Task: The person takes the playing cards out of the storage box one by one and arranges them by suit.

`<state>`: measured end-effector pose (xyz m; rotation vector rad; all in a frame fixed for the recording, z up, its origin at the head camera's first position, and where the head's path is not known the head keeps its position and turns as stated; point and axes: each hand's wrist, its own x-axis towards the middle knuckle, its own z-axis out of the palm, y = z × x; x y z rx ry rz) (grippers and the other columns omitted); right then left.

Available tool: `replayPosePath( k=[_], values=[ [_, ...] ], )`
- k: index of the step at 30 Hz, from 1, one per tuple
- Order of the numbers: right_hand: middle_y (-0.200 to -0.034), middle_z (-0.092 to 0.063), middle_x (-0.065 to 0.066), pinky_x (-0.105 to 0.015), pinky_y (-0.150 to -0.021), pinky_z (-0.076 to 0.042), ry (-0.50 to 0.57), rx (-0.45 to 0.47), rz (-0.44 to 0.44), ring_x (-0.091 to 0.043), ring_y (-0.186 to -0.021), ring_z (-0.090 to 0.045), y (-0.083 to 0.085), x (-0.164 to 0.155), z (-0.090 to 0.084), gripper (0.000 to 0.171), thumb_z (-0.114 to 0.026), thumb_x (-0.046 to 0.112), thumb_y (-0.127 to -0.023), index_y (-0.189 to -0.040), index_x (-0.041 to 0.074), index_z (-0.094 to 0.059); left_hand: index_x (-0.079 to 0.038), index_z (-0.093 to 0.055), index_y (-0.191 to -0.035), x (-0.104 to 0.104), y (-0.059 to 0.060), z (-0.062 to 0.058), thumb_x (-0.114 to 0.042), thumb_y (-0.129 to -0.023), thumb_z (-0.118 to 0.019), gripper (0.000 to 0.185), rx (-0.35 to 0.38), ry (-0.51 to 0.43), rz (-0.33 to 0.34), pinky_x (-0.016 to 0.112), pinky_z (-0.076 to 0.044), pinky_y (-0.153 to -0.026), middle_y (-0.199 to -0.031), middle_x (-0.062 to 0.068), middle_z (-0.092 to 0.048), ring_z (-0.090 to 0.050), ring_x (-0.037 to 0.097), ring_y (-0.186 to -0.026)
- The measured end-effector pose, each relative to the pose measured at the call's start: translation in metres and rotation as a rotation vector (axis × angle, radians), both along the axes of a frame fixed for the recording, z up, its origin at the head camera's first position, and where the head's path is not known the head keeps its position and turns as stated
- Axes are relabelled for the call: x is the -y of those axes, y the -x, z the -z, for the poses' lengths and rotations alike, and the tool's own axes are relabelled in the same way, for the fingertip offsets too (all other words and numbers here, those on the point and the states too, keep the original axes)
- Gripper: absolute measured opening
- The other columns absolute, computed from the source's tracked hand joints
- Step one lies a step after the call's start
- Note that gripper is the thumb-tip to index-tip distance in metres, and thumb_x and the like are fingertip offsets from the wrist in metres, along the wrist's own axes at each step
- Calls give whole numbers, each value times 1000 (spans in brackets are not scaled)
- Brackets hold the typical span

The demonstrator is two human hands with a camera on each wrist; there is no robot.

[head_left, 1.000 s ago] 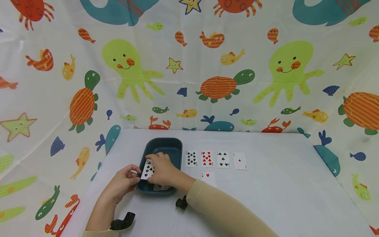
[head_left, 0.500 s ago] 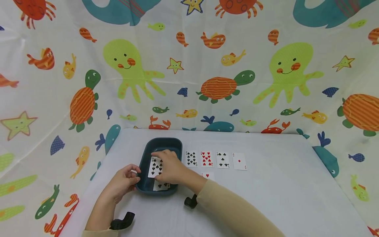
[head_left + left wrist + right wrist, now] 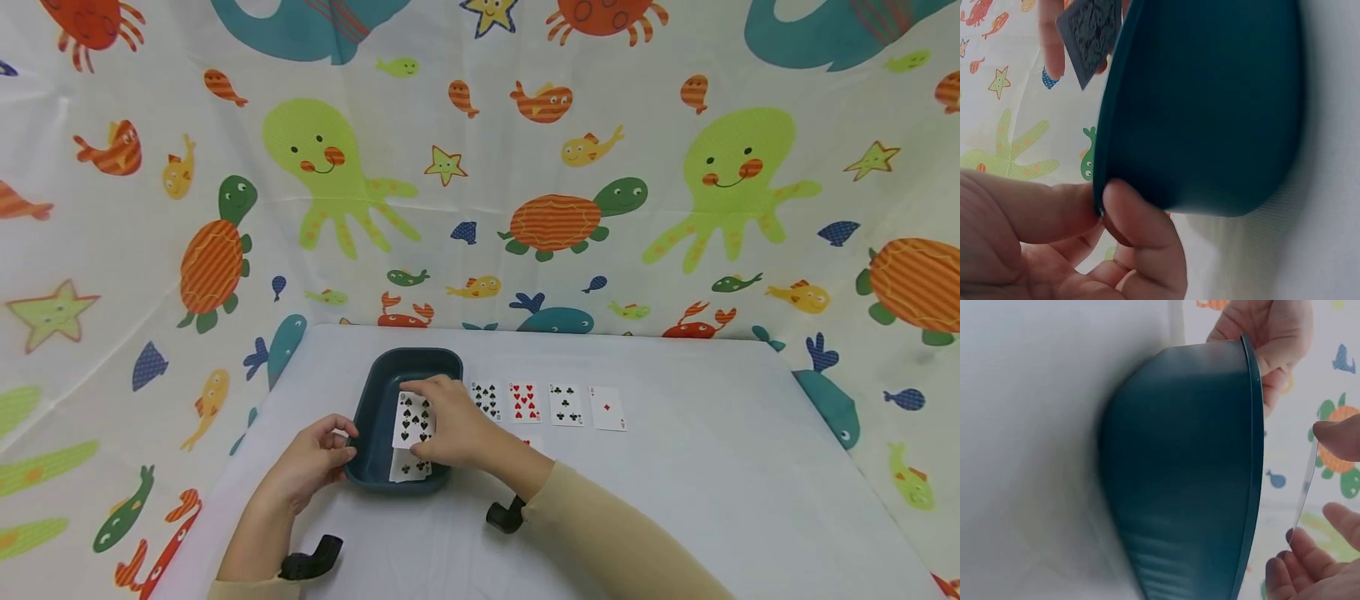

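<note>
Rightward goes the right hand (image 3: 450, 429) with its card (image 3: 413, 419), a black spade card lifted face up, now over the middle of the tray (image 3: 375, 400) instead of its left edge. Fingers and thumb pinch the card by its edges, a sound hold for something so thin, light, slick and bendy. Left hand (image 3: 311, 462) pinches the tray's near-left rim, steadying it. Another card (image 3: 408, 468) lies inside; four more sit in a row (image 3: 547, 404) on the table (image 3: 675, 500).
</note>
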<state>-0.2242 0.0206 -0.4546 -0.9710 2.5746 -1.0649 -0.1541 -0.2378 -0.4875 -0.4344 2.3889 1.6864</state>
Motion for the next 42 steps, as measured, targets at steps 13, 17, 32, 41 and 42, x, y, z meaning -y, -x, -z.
replayPosePath(
  k=[13,17,32,41,42],
  values=[
    [-158,-52,0,-52,-116,-50,12,-11,48,-24,-148,-45,-9,-43,0,86,-90,24,-81,-158,33,-51,0,-57,-129,1,-1,2,0,-103,-64,27,-4,-2,-4,32,-58,-66,-91,7,-55,-55,24,-73],
    [-158,-52,-1,-53,-117,-50,12,-10,69,-24,-150,-45,-11,-57,5,86,-90,24,-81,-157,33,-51,0,-57,-129,2,0,3,0,-103,-63,26,-5,-4,0,32,-58,-66,-90,7,-55,-55,24,-73],
    [-156,-53,-2,-55,-121,-44,32,-26,95,-28,-150,-46,-16,-96,23,88,-92,19,-79,-157,26,-52,1,-57,-129,1,1,1,-1,-104,-63,26,-11,3,15,31,-58,-67,-91,7,-56,-56,24,-75],
    [-150,-59,-8,-57,-117,-46,13,14,87,-32,-143,-50,-12,-103,42,86,-90,14,-77,-155,18,-55,1,-56,-130,1,1,1,-1,-104,-63,27,-9,0,14,31,-58,-67,-92,7,-56,-56,24,-76],
    [-149,-59,-8,-57,-116,-47,5,25,78,-32,-142,-51,-12,-103,44,86,-90,14,-77,-155,17,-55,1,-56,-130,1,0,1,-1,-104,-63,27,-7,1,13,31,-58,-67,-92,7,-56,-56,24,-76]
  ],
)
